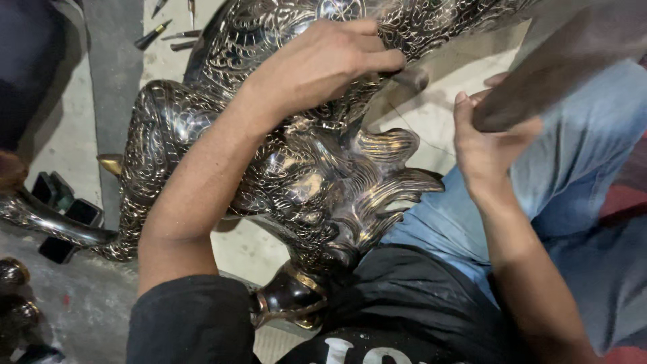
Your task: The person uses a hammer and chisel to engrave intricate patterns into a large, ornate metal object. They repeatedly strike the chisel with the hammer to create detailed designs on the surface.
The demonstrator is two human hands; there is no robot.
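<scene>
One large metal statue (296, 168), dark and shiny with engraved swirls over its whole surface, fills the centre of the frame and rests against the person's lap at the bottom. The left hand (323, 64), upper centre, lies on the statue with its fingers curled around a thin metal chisel (408, 77) whose tip meets the carved surface. The right hand (488, 145), right of centre, is closed around the handle of one hammer (539, 87), which is blurred across the upper right corner. Four or so small pointed tools (165, 30) lie on the pale floor (67, 135) in the upper left. Two dark flat blocks (64, 209) sit at the left edge, beside a curved metal part.
</scene>
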